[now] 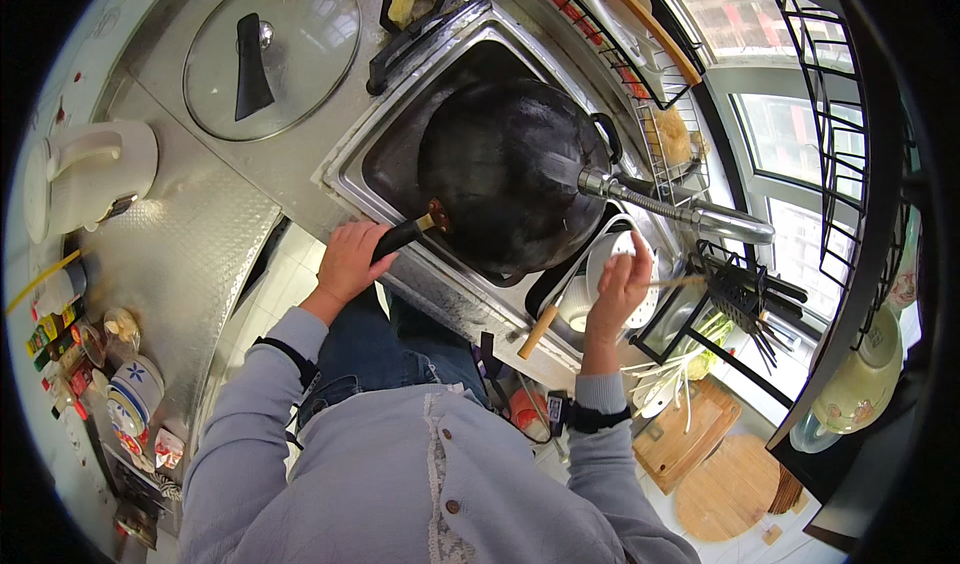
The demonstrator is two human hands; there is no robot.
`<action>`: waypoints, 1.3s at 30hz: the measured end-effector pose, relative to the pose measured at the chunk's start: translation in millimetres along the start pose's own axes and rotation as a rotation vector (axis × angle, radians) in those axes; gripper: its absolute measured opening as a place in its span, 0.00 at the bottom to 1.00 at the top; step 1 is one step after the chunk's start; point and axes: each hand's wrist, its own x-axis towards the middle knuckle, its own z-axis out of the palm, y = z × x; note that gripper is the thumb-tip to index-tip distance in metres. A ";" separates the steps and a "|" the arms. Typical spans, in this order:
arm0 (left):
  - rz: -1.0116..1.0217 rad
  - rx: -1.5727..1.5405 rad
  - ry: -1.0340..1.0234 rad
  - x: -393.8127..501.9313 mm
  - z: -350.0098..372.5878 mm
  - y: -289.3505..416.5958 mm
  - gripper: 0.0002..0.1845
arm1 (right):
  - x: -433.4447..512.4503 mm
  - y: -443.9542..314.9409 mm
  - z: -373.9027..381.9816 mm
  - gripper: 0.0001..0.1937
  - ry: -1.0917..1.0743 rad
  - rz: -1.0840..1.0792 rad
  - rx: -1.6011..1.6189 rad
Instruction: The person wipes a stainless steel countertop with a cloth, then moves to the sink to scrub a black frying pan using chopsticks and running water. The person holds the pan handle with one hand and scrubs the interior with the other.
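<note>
My left hand [349,260] grips the black handle [397,240] of a dark wok [502,159]. The wok lies in the left basin of a stainless steel sink [390,140]; I cannot tell whether its inside or underside faces up. Water runs onto it from a flexible-necked faucet [637,196]. Over the right basin, my right hand [619,286] has its fingers bent around what looks like a thin wooden stick [675,282], blurred and pointing right. Beneath that hand are a white perforated colander [646,305] and a wooden-handled utensil [538,333].
A glass lid [307,61] and a white electric kettle [112,166] stand on the steel counter [187,226]. A knife holder [739,294] and leafy greens [701,358] are at the right, above cutting boards [686,433]. A wire rack [829,151] overhangs the right side.
</note>
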 end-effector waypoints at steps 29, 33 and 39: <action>0.072 -0.021 0.127 -1.2 -1.9 -2.7 0.22 | 68.2 -42.2 106.0 0.10 0.032 -0.046 0.246; 0.076 -0.017 0.123 -0.9 -2.2 -2.3 0.22 | 56.2 -43.8 96.6 0.11 -0.019 -0.019 0.209; 0.079 -0.021 0.134 -0.5 -1.3 -2.0 0.22 | 45.2 -49.2 82.0 0.10 -0.070 0.022 0.137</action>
